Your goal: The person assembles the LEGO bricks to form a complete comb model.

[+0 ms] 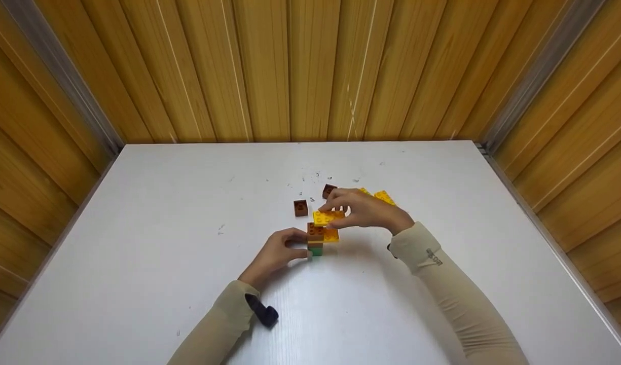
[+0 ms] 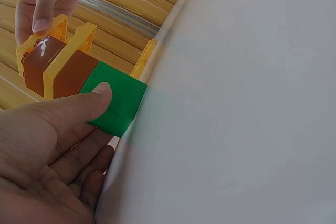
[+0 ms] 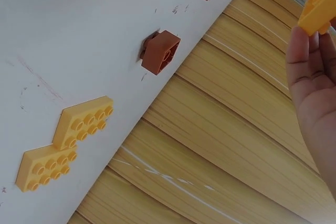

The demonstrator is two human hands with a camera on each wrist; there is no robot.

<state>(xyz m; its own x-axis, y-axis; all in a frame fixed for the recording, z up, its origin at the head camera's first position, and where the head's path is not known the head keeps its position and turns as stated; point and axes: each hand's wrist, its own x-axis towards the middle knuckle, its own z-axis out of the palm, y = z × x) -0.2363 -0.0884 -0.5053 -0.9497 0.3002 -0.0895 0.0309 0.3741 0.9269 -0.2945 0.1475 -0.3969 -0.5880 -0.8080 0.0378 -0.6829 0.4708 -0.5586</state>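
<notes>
A stack of toy building bricks stands on the white table, with a green brick [image 2: 123,100] at its base. Above the green come a brown brick [image 2: 75,75], a thin yellow brick [image 1: 332,235] jutting out to the right, and an upper brown brick [image 1: 315,232]. My left hand [image 1: 276,256] grips the stack low down, thumb pressed on the green brick's side. Over the stack, my right hand [image 1: 362,209] pinches another thin yellow brick [image 1: 322,218] between thumb and fingers. In the left wrist view this brick lies right at the upper brown brick's studs.
Two loose brown bricks, one nearer [image 1: 300,208] and one farther [image 3: 161,52], lie beyond the stack. Two thin yellow bricks, one [image 3: 86,120] touching the other [image 3: 44,167], lie behind my right hand. Wood-patterned walls [image 1: 310,71] enclose the table [image 1: 153,243] at the back and sides.
</notes>
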